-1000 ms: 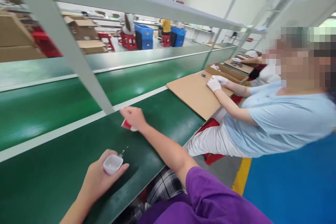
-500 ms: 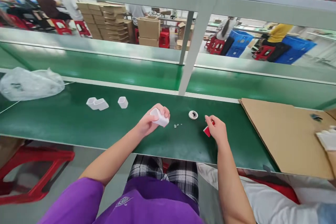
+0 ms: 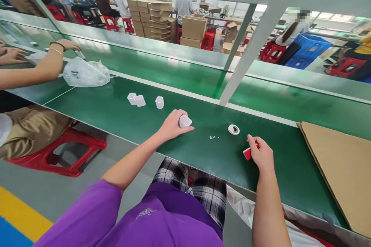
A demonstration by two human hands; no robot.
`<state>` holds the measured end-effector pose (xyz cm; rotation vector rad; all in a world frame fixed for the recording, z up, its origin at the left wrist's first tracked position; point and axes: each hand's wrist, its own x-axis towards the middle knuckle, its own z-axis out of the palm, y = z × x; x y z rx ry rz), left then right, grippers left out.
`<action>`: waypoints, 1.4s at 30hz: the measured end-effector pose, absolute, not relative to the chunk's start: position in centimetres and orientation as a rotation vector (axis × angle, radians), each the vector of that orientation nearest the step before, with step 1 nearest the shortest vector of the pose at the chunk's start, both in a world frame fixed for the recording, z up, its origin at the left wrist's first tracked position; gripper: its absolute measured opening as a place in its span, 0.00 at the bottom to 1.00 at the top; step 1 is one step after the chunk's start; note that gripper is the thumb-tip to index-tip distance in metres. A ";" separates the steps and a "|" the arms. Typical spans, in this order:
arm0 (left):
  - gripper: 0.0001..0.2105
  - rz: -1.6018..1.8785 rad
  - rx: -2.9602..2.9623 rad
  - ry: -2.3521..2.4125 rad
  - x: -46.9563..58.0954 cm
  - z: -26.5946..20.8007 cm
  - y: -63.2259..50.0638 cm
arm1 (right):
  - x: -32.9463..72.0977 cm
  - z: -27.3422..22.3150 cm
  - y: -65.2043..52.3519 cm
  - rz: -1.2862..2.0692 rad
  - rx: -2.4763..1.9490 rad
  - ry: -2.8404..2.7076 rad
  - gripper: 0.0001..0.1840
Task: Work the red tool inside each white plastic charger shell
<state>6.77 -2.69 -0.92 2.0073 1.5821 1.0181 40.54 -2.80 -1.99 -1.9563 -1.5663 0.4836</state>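
My left hand [image 3: 173, 126] curls round a white square-sided plastic cup [image 3: 185, 121], which stands upright with its open top facing me; the thumb stretches along its near side. Over the green table, my right hand [image 3: 263, 154] is closed on a small flat red piece with a white edge [image 3: 247, 153]; the fingers cover part of it, so its kind is unclear. Between the hands lie a round white ring with a dark centre [image 3: 233, 129] and several tiny white bits [image 3: 213, 137]. Left of my left hand stands another white cup [image 3: 159, 102], with two touching cups [image 3: 139, 100] beyond.
A clear plastic bag [image 3: 86, 72] rests at the far left, near a co-worker's hand [image 3: 68, 44]. Flat cardboard [image 3: 342, 162] covers the right end of the green work surface [image 3: 203, 162]. A slanted metal post [image 3: 249, 46] rises from the table's back edge.
My left hand has turned the cup from tilted to upright and lowered it. My right hand still grips the red piece. The view has swung left, bringing a co-worker's arms into sight.
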 end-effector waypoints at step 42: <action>0.22 1.258 1.372 1.419 -0.3 -0.5 -2.6 | 38.9 -1.5 -2.9 0.540 -2.105 -1.463 0.30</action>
